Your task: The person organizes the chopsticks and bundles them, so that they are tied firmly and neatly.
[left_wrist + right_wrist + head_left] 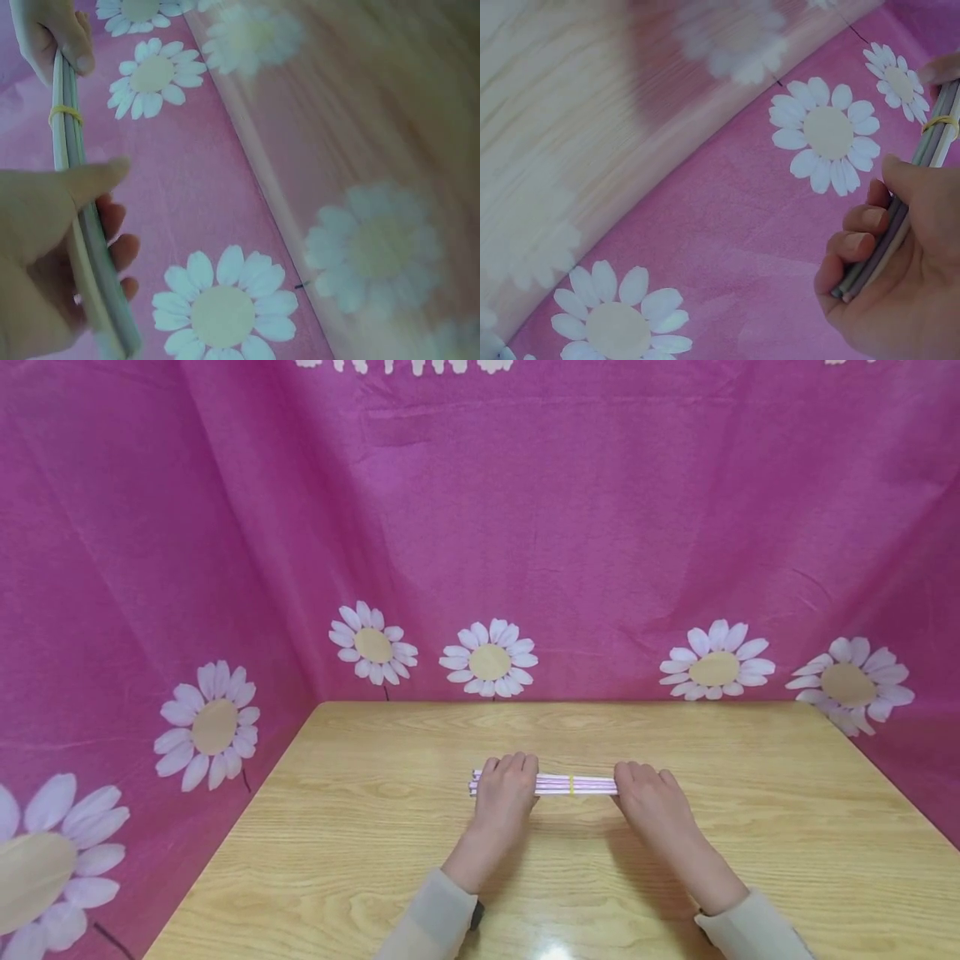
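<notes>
A bundle of slim, tapering chopsticks (555, 786) in white, pink and greyish tones is held level above the wooden table. A yellow rubber band (572, 785) circles it between the hands. My left hand (507, 789) grips the thicker end, whose tips (473, 782) stick out past the palm. The thin end is in my right hand (651, 797), hidden there in the head view. In the right wrist view, curled fingers (853, 244) wrap the bundle and its narrow tips show at the palm. The left wrist view shows the thumb (97, 180) lying across the sticks.
The wood-grain table (360, 827) has a shiny surface that reflects the light and the flowers. A pink cloth (570, 527) printed with white daisies hangs behind and along both sides. Beige sleeves (431, 914) cover the forearms.
</notes>
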{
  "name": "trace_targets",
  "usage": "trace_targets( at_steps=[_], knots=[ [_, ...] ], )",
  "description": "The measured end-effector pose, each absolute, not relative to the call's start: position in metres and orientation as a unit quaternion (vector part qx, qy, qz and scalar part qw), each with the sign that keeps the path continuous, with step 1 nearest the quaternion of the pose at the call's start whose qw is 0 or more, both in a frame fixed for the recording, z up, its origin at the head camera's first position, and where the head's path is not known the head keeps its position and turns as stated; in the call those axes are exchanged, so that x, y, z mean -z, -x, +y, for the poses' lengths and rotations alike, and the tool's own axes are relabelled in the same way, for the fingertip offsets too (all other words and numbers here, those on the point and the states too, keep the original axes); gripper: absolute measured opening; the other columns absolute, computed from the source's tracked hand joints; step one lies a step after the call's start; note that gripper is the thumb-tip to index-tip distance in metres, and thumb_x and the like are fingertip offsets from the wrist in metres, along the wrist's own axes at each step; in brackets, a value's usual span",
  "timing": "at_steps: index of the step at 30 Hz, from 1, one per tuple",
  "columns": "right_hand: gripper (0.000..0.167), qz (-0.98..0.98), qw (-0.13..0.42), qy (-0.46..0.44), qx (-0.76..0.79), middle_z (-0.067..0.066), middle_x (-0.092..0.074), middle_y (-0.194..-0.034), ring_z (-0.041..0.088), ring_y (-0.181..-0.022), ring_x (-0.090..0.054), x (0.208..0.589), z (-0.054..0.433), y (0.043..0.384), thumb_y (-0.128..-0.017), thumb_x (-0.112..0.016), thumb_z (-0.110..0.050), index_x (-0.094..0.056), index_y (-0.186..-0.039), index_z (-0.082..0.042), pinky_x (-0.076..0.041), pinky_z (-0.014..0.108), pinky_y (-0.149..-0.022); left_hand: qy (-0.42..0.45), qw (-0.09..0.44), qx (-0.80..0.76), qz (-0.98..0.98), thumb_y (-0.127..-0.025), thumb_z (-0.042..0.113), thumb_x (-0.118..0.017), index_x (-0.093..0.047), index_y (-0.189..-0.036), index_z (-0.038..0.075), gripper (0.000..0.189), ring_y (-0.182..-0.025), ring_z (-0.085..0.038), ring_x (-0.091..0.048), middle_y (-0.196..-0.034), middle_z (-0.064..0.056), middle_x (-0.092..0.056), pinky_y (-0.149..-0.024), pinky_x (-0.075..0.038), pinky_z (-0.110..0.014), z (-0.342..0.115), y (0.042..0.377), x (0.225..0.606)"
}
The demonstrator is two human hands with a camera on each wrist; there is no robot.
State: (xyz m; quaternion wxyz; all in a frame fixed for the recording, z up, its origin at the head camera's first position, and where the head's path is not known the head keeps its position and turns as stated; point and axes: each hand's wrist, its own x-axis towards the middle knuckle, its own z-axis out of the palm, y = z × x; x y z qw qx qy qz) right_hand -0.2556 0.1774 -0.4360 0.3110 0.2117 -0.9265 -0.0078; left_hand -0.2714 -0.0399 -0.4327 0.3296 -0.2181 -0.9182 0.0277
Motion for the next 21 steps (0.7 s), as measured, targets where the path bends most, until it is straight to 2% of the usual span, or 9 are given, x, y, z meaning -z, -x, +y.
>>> trace_targets(
  at_steps=[4, 6, 8, 11, 15, 18, 21],
  knots=[
    [0.028, -0.931, 0.300, -0.208, -0.004, 0.008, -0.052, -0.070, 0.023, -0.062, -0.047, 0.437, 0.181, 0.257, -0.082, -0.074, -0.012, -0.048, -0.082, -0.003, -0.030, 0.031, -0.057, 0.264, 0.294, -0.006, -0.919, -0.078, 0.053, -0.075, -0.059, -0.112, 0.012, 0.055, -0.099, -0.013, -0.063, -0.103, 0.003, -0.066, -0.093, -0.048, -0.028, -0.048, 0.273, 0.432],
    [0.026, -0.933, 0.294, -0.206, -0.010, 0.007, -0.051, -0.070, 0.022, -0.062, -0.045, 0.437, 0.183, 0.257, -0.083, -0.072, -0.012, -0.048, -0.082, -0.003, -0.029, 0.030, -0.057, 0.289, 0.270, 0.017, -0.918, -0.080, 0.053, -0.072, -0.056, -0.123, 0.010, 0.063, -0.111, -0.015, -0.062, -0.116, 0.000, -0.065, -0.101, -0.046, -0.029, -0.055, 0.274, 0.431],
    [0.026, -0.933, 0.293, -0.207, -0.016, 0.006, -0.050, -0.069, 0.020, -0.062, -0.043, 0.437, 0.184, 0.256, -0.084, -0.072, -0.012, -0.047, -0.082, -0.004, -0.027, 0.029, -0.058, 0.310, 0.241, 0.047, -0.918, -0.084, 0.049, -0.070, -0.054, -0.128, 0.007, 0.063, -0.116, -0.016, -0.061, -0.123, -0.002, -0.064, -0.104, -0.046, -0.028, -0.063, 0.274, 0.430],
    [0.027, -0.926, 0.310, -0.215, -0.026, 0.004, -0.048, -0.067, 0.019, -0.060, -0.042, 0.440, 0.185, 0.256, -0.082, -0.072, -0.011, -0.046, -0.080, -0.004, -0.025, 0.028, -0.057, 0.336, 0.197, 0.091, -0.916, -0.087, 0.039, -0.069, -0.057, -0.125, 0.005, 0.052, -0.111, -0.017, -0.064, -0.119, -0.005, -0.067, -0.098, -0.050, -0.028, -0.074, 0.274, 0.429],
    [0.028, -0.916, 0.326, -0.231, -0.037, 0.004, -0.048, -0.065, 0.020, -0.059, -0.046, 0.444, 0.187, 0.256, -0.078, -0.073, -0.011, -0.045, -0.076, -0.006, -0.024, 0.027, -0.055, 0.354, 0.134, 0.145, -0.914, -0.091, 0.031, -0.065, -0.064, -0.115, 0.007, 0.034, -0.096, -0.014, -0.066, -0.106, -0.003, -0.070, -0.088, -0.054, -0.026, -0.085, 0.272, 0.429],
    [0.026, -0.922, 0.292, -0.245, -0.073, 0.001, -0.050, -0.065, 0.016, -0.060, -0.048, 0.444, 0.188, 0.254, -0.079, -0.074, -0.012, -0.047, -0.076, -0.009, -0.027, 0.026, -0.055, 0.356, 0.086, 0.186, -0.912, -0.093, 0.028, -0.063, -0.066, -0.112, 0.009, 0.027, -0.093, -0.010, -0.064, -0.102, -0.001, -0.070, -0.088, -0.053, -0.024, -0.091, 0.271, 0.431],
    [0.024, -0.926, 0.228, -0.265, -0.142, -0.004, -0.052, -0.069, 0.010, -0.064, -0.049, 0.444, 0.190, 0.252, -0.079, -0.076, -0.015, -0.052, -0.079, -0.010, -0.035, 0.026, -0.057, 0.347, 0.050, 0.214, -0.912, -0.093, 0.027, -0.063, -0.067, -0.109, 0.011, 0.023, -0.091, -0.006, -0.061, -0.101, 0.002, -0.069, -0.088, -0.052, -0.022, -0.094, 0.272, 0.433]
  ],
)
